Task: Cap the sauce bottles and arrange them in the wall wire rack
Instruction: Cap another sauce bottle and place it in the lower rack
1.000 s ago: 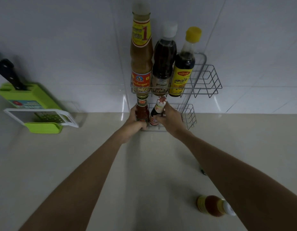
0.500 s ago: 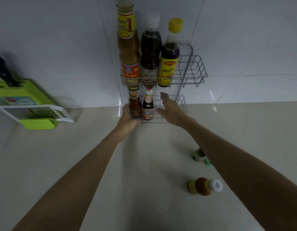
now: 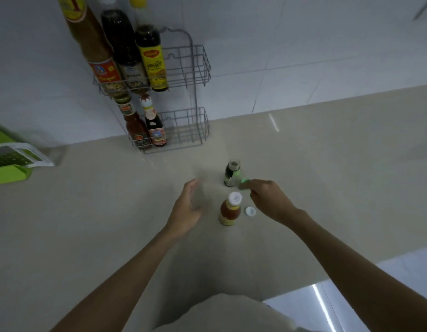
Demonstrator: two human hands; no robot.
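Note:
The wire rack hangs on the tiled wall. Its upper shelf holds three tall bottles; its lower shelf holds a red sauce bottle and a dark bottle. On the counter stand a small dark bottle with no cap and an orange sauce bottle with a white top. A white cap lies beside the orange bottle. My right hand pinches a green cap next to the small dark bottle. Left of the orange bottle, my left hand is open and holds nothing.
A green and white grater box sits at the counter's left edge. The right halves of both rack shelves hold nothing. A lighter surface shows at the bottom right.
Both hands have pulled back from the rack's lower shelf, leaving the dark bottle standing there. The view has tilted down, and my right hand has picked up the green cap.

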